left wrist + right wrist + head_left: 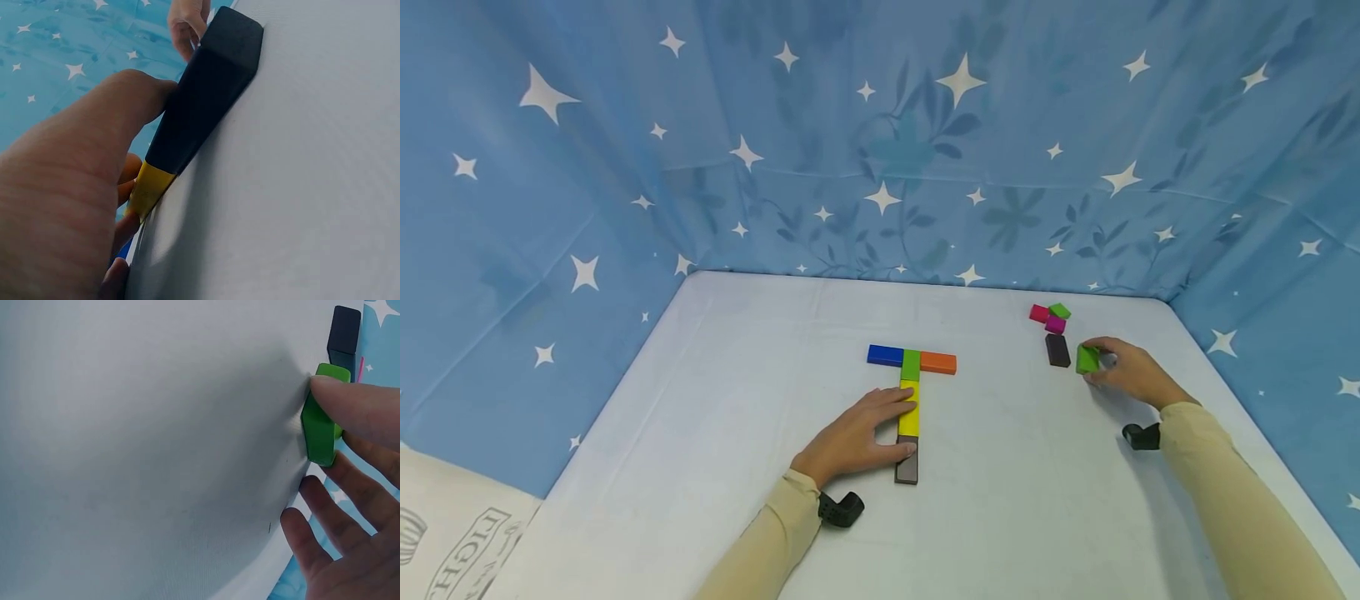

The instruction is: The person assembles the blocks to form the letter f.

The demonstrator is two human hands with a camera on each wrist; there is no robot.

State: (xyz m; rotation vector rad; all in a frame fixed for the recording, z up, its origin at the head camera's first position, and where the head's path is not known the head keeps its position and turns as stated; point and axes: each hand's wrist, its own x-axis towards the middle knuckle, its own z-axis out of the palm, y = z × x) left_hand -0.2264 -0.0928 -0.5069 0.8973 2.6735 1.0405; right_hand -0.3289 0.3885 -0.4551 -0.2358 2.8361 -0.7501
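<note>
My left hand (pixel 856 435) rests on a row of blocks in the head view, its fingers across the yellow block (pixel 908 423) and its thumb on the dark block (pixel 907 472). Above the yellow block, a green block (pixel 911 365) sits between a blue block (pixel 886 356) on the left and an orange block (pixel 938 362) on the right, forming a T. At the right, my right hand (pixel 1135 373) pinches another green block (pixel 1087 360) between thumb and fingers. The right wrist view shows the thumb pressed on this green block (pixel 321 428).
Just left of the right hand lies a dark block (pixel 1057 351). Behind it are a red block (pixel 1039 313), a magenta block (pixel 1056 325) and a small green block (pixel 1059 311). A blue starry curtain (pixel 820 167) surrounds the white table (pixel 737 375).
</note>
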